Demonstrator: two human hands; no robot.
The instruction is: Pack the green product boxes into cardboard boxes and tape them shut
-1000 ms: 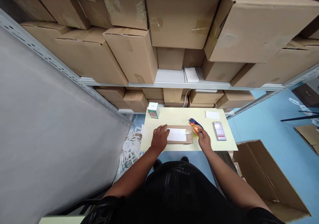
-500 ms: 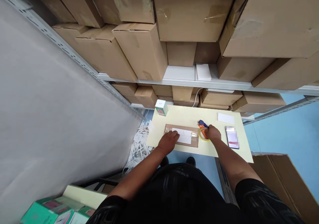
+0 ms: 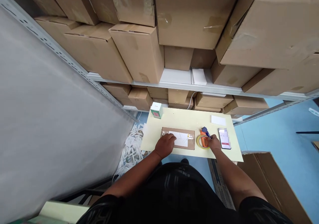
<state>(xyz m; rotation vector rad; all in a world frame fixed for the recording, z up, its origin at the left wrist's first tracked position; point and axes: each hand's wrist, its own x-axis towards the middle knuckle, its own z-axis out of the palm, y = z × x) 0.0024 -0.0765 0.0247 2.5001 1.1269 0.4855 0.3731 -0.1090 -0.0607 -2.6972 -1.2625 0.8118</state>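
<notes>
Just below frame centre, the left hand (image 3: 164,145) lies spread on the left end of the parcel (image 3: 181,139); the right hand (image 3: 214,143) grips the tape dispenser (image 3: 203,140) beside it. A tug of tape could skew the lightly pinned parcel.

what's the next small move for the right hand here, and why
Probably lift the tape dispenser and bring it to the near end of the cardboard parcel: the right hand grips it just beside the parcel, while the left hand presses the parcel flat on the table.
</notes>
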